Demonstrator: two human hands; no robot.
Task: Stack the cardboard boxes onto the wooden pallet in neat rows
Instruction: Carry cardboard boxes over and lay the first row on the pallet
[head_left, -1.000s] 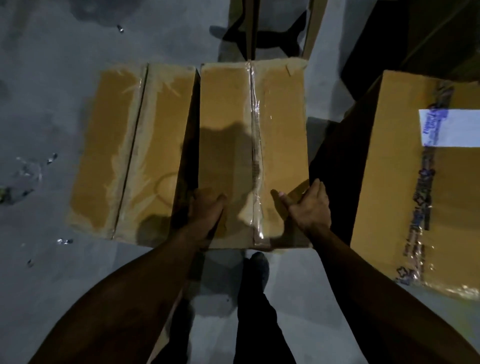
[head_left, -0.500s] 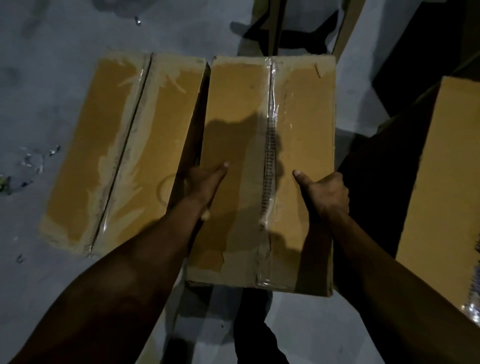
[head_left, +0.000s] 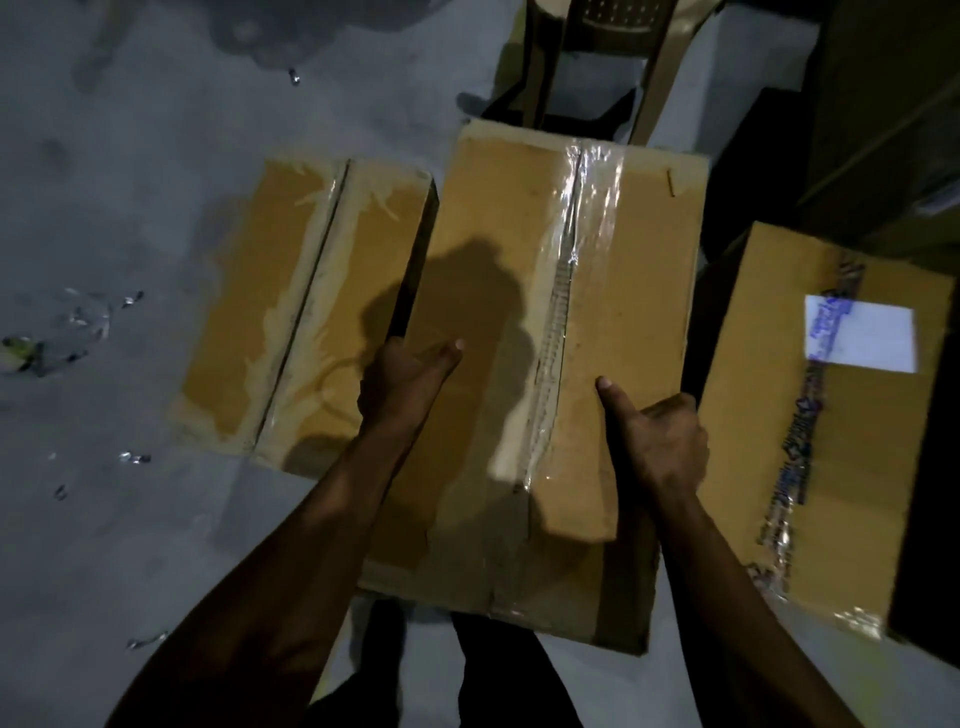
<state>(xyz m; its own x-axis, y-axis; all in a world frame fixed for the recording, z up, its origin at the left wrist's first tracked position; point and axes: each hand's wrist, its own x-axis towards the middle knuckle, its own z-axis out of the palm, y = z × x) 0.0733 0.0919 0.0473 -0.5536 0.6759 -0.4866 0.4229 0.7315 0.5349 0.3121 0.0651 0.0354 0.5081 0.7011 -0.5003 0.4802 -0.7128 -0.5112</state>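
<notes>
floor (head_left: 130, 182): grey concrete, dim light, chair (head_left: 597, 57) far
taped box (head_left: 545, 364): centre, between both hands
left hand (head_left: 402, 379): grips left edge, thumb on top
right hand (head_left: 660, 441): grips right edge, thumb on top
second box (head_left: 291, 312): on floor, left
labelled box (head_left: 831, 415): right

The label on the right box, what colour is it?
White with blue print, on the label in the head view.

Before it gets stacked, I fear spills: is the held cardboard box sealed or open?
Sealed: clear tape runs along the brown cardboard box's closed top flaps.
</notes>
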